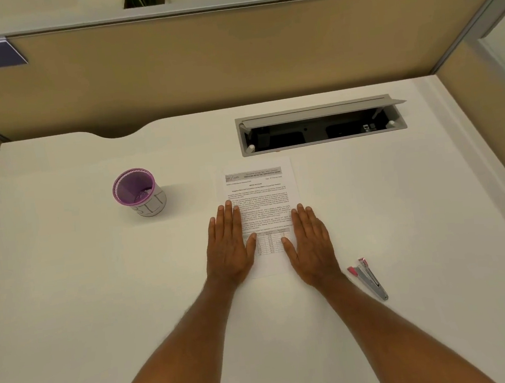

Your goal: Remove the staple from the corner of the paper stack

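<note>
The left hand (230, 249) and right hand (310, 247) lie flat, fingers spread, palms down on the lower side edges of the printed white paper stack (261, 199); its staple is too small to make out. Right of the stack lies a pink-and-grey metal stapler (368, 279); left stands a purple-rimmed mesh cup (138, 191).

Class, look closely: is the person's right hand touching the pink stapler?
Apart. The head view shows bare white desk between the right hand and the pink stapler.

Both hands (268, 245) lie flat on paper stack (261, 199).
</note>
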